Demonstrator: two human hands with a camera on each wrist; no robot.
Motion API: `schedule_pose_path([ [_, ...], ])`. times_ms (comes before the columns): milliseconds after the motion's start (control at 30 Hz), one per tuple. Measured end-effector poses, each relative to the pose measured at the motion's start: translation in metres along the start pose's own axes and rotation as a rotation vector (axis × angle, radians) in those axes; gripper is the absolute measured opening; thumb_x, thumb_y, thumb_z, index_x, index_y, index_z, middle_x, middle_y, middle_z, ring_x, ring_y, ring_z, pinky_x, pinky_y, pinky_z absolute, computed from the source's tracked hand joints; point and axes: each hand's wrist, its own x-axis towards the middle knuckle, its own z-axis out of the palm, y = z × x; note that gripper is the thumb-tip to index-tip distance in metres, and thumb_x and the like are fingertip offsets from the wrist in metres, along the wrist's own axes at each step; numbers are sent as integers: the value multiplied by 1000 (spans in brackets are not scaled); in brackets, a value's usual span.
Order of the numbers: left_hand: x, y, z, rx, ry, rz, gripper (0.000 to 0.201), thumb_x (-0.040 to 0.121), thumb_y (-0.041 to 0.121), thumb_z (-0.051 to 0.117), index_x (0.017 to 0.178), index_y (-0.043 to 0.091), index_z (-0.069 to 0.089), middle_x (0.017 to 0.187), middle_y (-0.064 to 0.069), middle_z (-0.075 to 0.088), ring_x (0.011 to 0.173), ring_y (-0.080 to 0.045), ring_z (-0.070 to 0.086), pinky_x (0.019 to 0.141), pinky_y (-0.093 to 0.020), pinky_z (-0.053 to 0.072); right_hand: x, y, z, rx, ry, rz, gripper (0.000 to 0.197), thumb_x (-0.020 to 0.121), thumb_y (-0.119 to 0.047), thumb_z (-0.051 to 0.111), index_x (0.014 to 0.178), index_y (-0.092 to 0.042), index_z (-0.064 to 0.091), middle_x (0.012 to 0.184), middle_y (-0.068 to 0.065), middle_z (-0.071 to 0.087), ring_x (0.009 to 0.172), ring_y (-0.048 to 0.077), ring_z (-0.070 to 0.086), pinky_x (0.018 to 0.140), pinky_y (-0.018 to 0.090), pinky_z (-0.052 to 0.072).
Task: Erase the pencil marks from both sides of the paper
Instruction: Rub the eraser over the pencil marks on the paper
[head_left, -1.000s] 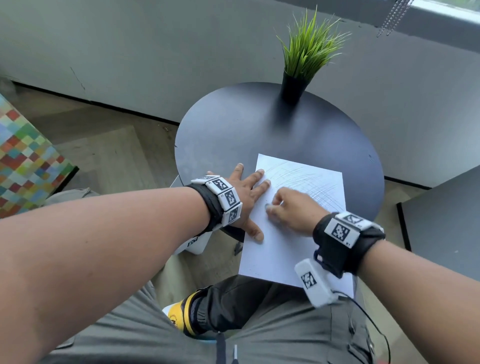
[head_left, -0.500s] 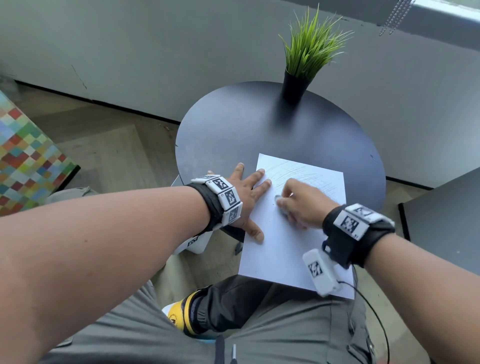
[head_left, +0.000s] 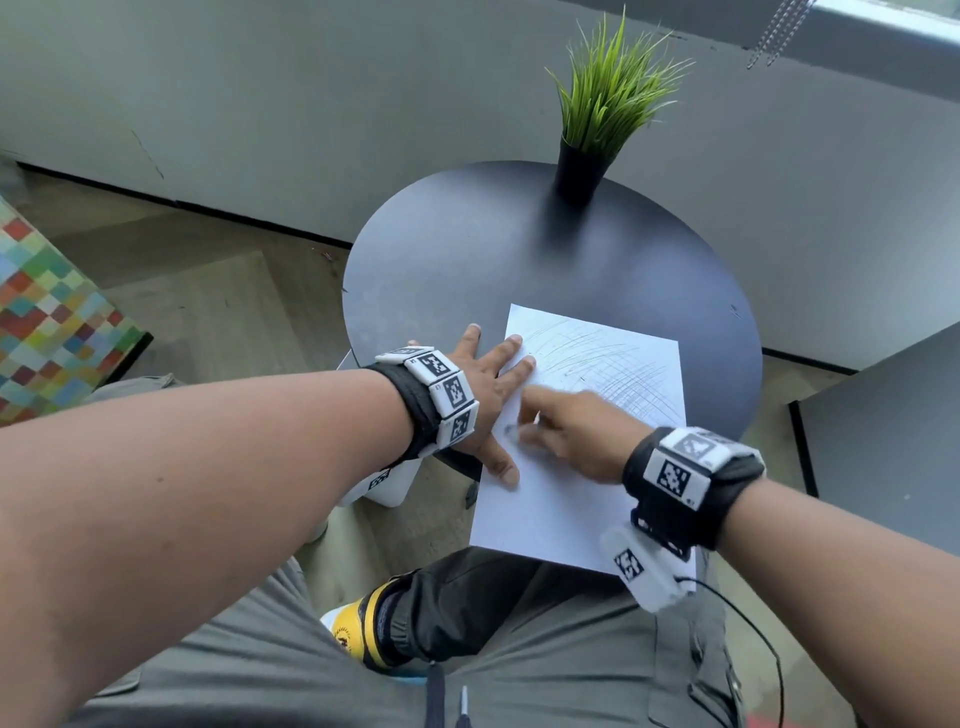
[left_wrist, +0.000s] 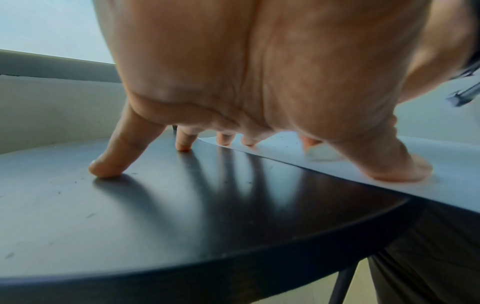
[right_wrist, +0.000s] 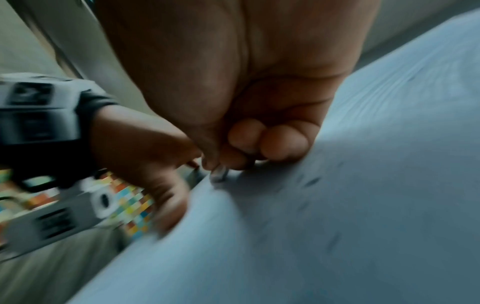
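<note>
Round dark table (head_left: 467, 249): paper (head_left: 550, 509) at near edge, overhanging; potted plant (head_left: 582, 171) at far edge, upright

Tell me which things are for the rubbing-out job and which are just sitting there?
For the job:
white pencil-scribbled paper sheet
left hand pressing it flat
right hand pinching a small blurred eraser

Just there:
green grass plant in black pot
round black table
</note>
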Motion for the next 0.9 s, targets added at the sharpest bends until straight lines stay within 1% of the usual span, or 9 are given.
schedule_pose_path([
  [67, -3, 2, -3, 17, 7, -1, 140, 56, 93, 59, 154, 32, -20, 162, 7, -25, 147, -43, -18, 98, -81, 20, 10, 16, -14, 65, 162, 122, 20, 94, -45, 56, 95, -25, 53, 92, 7, 68, 86, 28, 61, 77, 35, 48],
  [133, -7, 4, -6, 33, -7, 0, 135, 58, 91, 59, 154, 35, -19, 162, 5, -25, 147, -45, -17, 100, -79, 21, 13, 21, -15, 113, 238, 173, 19, 94, -45, 55, 94, -26, 51, 87, 8, 68, 84, 29, 62, 78, 37, 51],
  [300, -9, 4, -9, 31, -30, -4, 132, 59, 90, 59, 153, 40, -19, 162, 5, -27, 146, -46, -19, 99, -78, 24, 1, 4, 1, 20, 33, 43, 13, 98, -39, 52, 104, -27, 49, 96, 7, 65, 86, 27, 59, 78, 35, 47],
  [467, -16, 10, -13, 106, -9, -5, 127, 65, 89, 55, 154, 36, -19, 163, 1, -22, 147, -47, -13, 107, -68, 24, 13, 28, -21, 222, 251, 254, 23, 91, -45, 58, 88, -22, 53, 78, 7, 68, 59, 27, 62, 63, 37, 54],
  [533, -16, 9, -13, 85, -22, -7, 128, 64, 89, 56, 154, 37, -19, 163, 2, -24, 147, -46, -15, 106, -70, 24, 9, 19, -11, 174, 169, 219, 21, 94, -43, 55, 93, -23, 54, 85, 7, 68, 54, 22, 58, 59, 33, 50],
  [633, -14, 7, -11, 72, -26, -3, 129, 63, 89, 57, 153, 37, -20, 162, 2, -26, 146, -46, -18, 106, -72, 22, 0, 0, 2, 53, -22, 140, 23, 98, -42, 51, 107, -21, 55, 98, 8, 64, 60, 13, 52, 56, 28, 42],
  [700, -14, 8, -13, 92, -19, -2, 129, 64, 90, 56, 153, 37, -20, 163, 1, -24, 146, -47, -16, 107, -70, 22, 5, 10, -7, 44, 57, 167, 21, 97, -42, 53, 101, -22, 55, 94, 5, 64, 63, 15, 54, 58, 28, 42],
  [800, -15, 10, -14, 93, -21, -6, 129, 64, 90, 55, 153, 36, -20, 163, 1, -23, 146, -48, -14, 108, -69, 22, 12, 32, -31, 163, 281, 312, 20, 92, -39, 58, 88, -20, 54, 85, 8, 67, 64, 26, 61, 61, 35, 52],
  [900, -14, 9, -13, 89, -30, -8, 130, 64, 89, 57, 153, 35, -21, 163, 1, -23, 146, -49, -15, 110, -67, 21, 5, 20, -17, 132, 132, 239, 19, 94, -40, 55, 93, -21, 55, 89, 6, 66, 66, 24, 58, 62, 31, 46],
])
